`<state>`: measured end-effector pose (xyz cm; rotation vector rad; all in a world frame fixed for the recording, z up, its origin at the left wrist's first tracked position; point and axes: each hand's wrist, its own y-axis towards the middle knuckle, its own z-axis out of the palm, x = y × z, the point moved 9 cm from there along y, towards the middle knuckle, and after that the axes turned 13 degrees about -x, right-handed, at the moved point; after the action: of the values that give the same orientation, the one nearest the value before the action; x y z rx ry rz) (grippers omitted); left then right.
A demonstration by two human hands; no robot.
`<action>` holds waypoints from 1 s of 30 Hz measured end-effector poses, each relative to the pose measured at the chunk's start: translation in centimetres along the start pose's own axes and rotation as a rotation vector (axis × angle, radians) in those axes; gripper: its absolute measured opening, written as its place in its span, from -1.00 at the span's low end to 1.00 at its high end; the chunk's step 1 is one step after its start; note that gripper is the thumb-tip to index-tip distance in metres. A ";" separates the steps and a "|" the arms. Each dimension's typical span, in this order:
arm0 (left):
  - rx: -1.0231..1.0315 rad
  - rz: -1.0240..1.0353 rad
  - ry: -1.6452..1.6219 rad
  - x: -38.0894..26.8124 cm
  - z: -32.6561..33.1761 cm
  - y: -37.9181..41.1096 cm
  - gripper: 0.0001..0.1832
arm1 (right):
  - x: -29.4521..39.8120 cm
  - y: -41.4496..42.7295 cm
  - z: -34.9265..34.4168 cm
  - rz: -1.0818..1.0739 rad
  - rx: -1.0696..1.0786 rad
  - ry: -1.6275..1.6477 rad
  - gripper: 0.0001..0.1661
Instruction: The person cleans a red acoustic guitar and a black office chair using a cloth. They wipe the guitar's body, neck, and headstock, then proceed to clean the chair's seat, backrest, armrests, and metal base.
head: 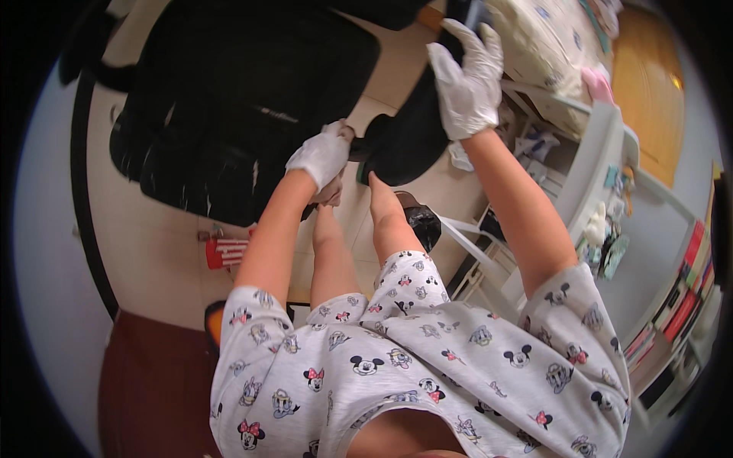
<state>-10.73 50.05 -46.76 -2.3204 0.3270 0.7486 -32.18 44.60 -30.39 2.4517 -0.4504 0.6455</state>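
A large black chair [246,97] with a worn, flaking cover stands tilted before me. My left hand [322,153], in a white glove, is closed at the edge of its broad panel. Bunched at that fist is what looks like a greyish-brown cloth [329,192]; the fingers largely hide it. A curved black chair part [409,146] lies right of the fist. Higher up on the right, my right hand [468,80], also gloved, has its fingers spread against a dark upright part of the chair. Whether it presses on that part is hard to tell.
A red-and-white container [226,253] stands on the tiled floor at left. Near my legs is a bin with a black bag [422,226]. A white desk [647,246] with small items and books runs along the right, beside a bed [544,46] and a wooden door [647,97].
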 end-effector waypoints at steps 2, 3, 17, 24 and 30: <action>-0.042 -0.027 0.001 1.3 -1.5 1.1 -0.65 | -0.1 0.1 0.6 0.000 0.040 -0.002 -0.42; -0.158 0.105 0.110 1.8 -2.3 1.4 -0.67 | -0.1 0.2 0.9 -0.032 0.037 -0.034 -0.40; -0.213 -0.080 -0.251 2.9 0.8 0.0 -0.68 | -0.5 0.3 1.3 0.020 0.092 0.049 -0.44; -0.533 0.085 -0.416 -0.2 -0.2 -2.5 -0.67 | -1.0 0.4 0.7 0.010 0.065 0.009 -0.41; -0.898 0.315 -0.506 -1.4 -0.7 -4.2 -0.67 | -0.7 0.5 1.1 0.002 0.053 0.062 -0.39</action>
<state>-9.77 52.79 -43.30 -2.7592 0.1267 1.9029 -32.66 43.69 -31.33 2.4731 -0.4170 0.7407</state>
